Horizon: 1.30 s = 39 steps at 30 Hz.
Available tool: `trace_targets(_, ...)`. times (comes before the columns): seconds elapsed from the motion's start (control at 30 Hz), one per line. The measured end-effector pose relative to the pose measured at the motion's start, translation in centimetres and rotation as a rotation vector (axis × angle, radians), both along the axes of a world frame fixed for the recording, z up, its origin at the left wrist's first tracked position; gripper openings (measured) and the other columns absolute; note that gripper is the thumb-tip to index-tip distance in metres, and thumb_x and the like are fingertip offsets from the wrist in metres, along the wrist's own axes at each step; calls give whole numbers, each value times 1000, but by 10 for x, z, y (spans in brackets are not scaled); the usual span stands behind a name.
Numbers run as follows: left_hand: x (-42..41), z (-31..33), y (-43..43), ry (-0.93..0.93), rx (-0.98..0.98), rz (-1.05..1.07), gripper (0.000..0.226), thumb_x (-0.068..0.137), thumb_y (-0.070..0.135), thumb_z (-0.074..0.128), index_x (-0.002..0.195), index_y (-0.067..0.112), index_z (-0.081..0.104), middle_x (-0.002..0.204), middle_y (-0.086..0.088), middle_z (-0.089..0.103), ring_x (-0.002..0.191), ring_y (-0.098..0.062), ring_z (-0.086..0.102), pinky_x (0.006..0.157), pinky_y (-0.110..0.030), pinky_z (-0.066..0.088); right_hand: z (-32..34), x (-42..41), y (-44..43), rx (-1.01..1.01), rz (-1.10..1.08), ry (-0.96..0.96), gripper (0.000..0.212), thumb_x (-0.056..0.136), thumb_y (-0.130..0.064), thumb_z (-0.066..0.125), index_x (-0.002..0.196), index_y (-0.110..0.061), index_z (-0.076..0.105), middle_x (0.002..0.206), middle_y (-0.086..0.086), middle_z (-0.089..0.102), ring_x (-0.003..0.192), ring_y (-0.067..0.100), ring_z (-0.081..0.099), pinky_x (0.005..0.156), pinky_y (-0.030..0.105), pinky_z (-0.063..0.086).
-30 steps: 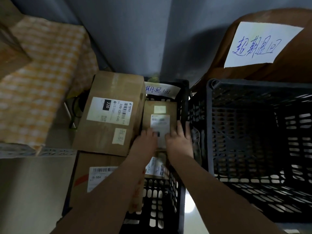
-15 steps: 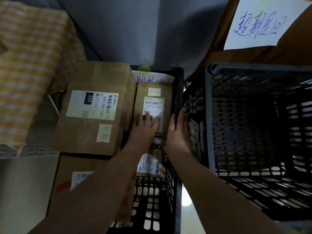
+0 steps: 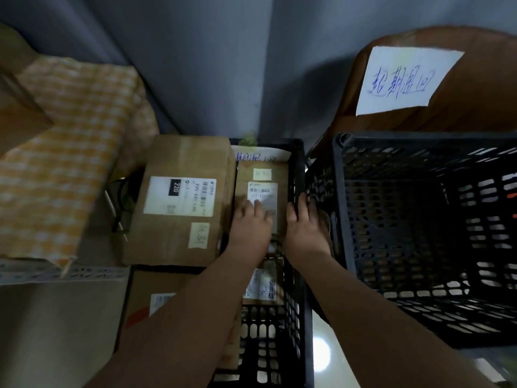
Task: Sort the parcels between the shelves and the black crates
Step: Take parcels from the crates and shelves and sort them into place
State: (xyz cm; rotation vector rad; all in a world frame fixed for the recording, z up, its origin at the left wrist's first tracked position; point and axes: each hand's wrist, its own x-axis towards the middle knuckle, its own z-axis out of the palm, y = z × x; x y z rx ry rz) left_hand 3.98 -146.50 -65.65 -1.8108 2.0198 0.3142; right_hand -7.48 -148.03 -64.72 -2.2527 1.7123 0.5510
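A small brown parcel (image 3: 261, 175) with a white label lies in the far end of a narrow black crate (image 3: 298, 275). My left hand (image 3: 250, 228) rests flat on its top, fingers over the label. My right hand (image 3: 303, 228) lies along the parcel's right side, fingers straight against the crate wall. Another labelled parcel (image 3: 264, 284) lies below my wrists in the same crate. A large brown box (image 3: 179, 197) marked 220 sits left of the crate, on top of another box (image 3: 148, 301). A big empty black crate (image 3: 430, 236) stands on the right.
A checked orange cloth (image 3: 64, 152) covers things on a metal shelf (image 3: 56, 273) at the left. A brown surface with a handwritten paper sign (image 3: 402, 79) stands behind the big crate. A grey wall (image 3: 223, 65) closes the back. Glossy floor (image 3: 321, 348) shows between the crates.
Both hands have stayed on the small parcel in the narrow crate, with only slight shifts; the camera view has tilted and swayed a little.
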Motion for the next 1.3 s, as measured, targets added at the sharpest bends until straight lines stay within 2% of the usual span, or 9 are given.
trace_targets(0.1,15,39,10,-14,-56,35,64,91,24,53,146,10,25,153,-21,19,140,-38,17,115,-48,18,34,5,-2,28,7,-87,67,99,-17,40,152,-15,-1,159,9,-19,147,27,-11,116,38,20)
trace_targets(0.23,67,123,28,-5,-216,152,55,97,36,41,147,18,26,153,-13,23,139,-32,20,112,-41,20,109,17,0,-66,140,-151,63,100,-25,38,153,-18,4,161,9,-8,148,29,-3,120,41,5)
trace_targets(0.37,113,233,48,-72,-377,243,56,97,37,35,150,20,24,157,-11,19,142,-30,21,113,-44,23,216,46,-6,-244,315,-303,58,101,-31,35,153,-21,11,161,8,7,147,28,8,119,42,5)
trace_targets(0.5,126,352,84,-66,-680,327,58,82,43,34,115,8,67,113,-22,65,102,-37,63,83,-45,50,331,80,0,-424,496,-472,51,100,-35,34,146,-14,33,151,12,35,140,30,28,115,41,17)
trace_targets(0.57,119,404,114,-97,-726,398,60,82,46,32,113,8,67,103,-18,68,95,-35,64,80,-42,52,377,90,12,-506,593,-592,53,95,-38,34,136,-8,49,137,16,51,130,34,42,110,44,27)
trace_targets(0.63,105,438,150,-144,-734,514,63,85,51,25,122,15,61,113,-10,65,104,-30,59,87,-40,46,409,93,30,-560,677,-723,56,89,-40,37,126,-5,59,127,17,60,121,36,51,106,46,34)
trace_targets(0.93,30,495,328,-345,-788,987,62,95,57,20,148,25,30,151,-5,36,138,-24,31,110,-37,26,477,94,150,-476,1029,-1066,54,91,-45,35,119,-9,65,117,10,67,111,30,60,95,42,44)
trace_targets(1.13,5,528,442,-497,-838,1250,57,97,52,33,146,24,33,145,-4,42,130,-27,39,101,-36,35,506,102,248,-368,1266,-1157,45,96,-33,48,135,-12,53,136,6,56,125,28,48,103,39,35)
trace_targets(1.3,-17,538,537,-616,-819,1380,53,96,49,37,142,22,38,137,-4,50,123,-28,45,95,-36,39,516,115,340,-280,1431,-1132,48,99,-34,42,143,-16,42,148,2,43,136,22,36,109,35,28)
